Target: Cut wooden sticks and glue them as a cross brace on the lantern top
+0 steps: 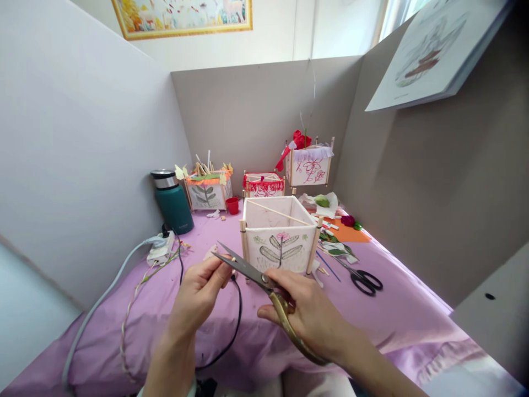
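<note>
My right hand [303, 306] is closed round the brass-coloured handle of a pair of scissors [248, 270]. The dark blades are parted and point up to the left, reaching the fingertips of my left hand [202, 289]. Those fingers are pinched together on something small and pale that I cannot make out, close to the blades. Just behind the scissors stands a white box-shaped lantern frame [285, 248] with wooden corner sticks. A plant with a pink flower is drawn on its front, and a thin stick lies diagonally across its open top.
Black-handled scissors [366, 281] lie at right, near leaves and an orange sheet [353, 231]. Decorated boxes [206, 196] and a red cup [232, 205] stand behind. At left are a teal bottle [173, 207] and a power strip [161, 248] with cables. Grey partitions enclose the purple-covered table.
</note>
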The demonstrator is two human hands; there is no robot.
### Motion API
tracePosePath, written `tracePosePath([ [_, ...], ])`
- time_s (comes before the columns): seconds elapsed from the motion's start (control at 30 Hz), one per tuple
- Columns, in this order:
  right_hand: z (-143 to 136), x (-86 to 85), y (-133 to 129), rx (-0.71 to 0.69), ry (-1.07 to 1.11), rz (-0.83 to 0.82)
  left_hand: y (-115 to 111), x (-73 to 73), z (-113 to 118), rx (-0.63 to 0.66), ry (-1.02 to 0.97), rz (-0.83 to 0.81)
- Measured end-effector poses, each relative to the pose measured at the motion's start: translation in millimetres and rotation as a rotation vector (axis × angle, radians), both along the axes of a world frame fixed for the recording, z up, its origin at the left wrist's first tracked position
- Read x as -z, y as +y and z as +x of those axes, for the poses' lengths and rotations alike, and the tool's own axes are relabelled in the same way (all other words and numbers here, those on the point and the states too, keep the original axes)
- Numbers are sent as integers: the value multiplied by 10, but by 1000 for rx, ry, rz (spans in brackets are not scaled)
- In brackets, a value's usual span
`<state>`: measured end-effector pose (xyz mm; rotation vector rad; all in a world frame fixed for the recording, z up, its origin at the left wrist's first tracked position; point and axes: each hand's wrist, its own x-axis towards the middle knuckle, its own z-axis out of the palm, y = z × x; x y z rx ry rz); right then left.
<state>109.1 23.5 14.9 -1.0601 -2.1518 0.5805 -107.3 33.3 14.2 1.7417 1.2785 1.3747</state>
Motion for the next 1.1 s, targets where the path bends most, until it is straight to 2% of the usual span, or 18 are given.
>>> tracePosePath([
  [0.2,1,-42,11,-56,23,-4,-22,-25,6,35,-58,-11],
  [0.4,24,-70,15,-5,-6,17,-13,-46,14,-15,-48,-8],
  [0.6,23,-36,26,-15,7,25,-24,-58,6,-15,-14,5],
  [0.73,-11,21,38,26,19,53,-41,-84,23,-12,55,43],
  [0.83,-10,110,31,36,96,40,-37,-73,44,36,-32,15],
  [0.9,57,185,34,148,237,51,-29,-69,48,29,-228,5],
  [1.0,318,285,98,493,481,68,-31,-102,39,18,-531,10],
  [1.07,573,329,186,704,482,22,-50,-148,33,24,-639,25],
  [1.1,703,346,239,779,411,-26,-64,-175,35,15,-665,45],
])
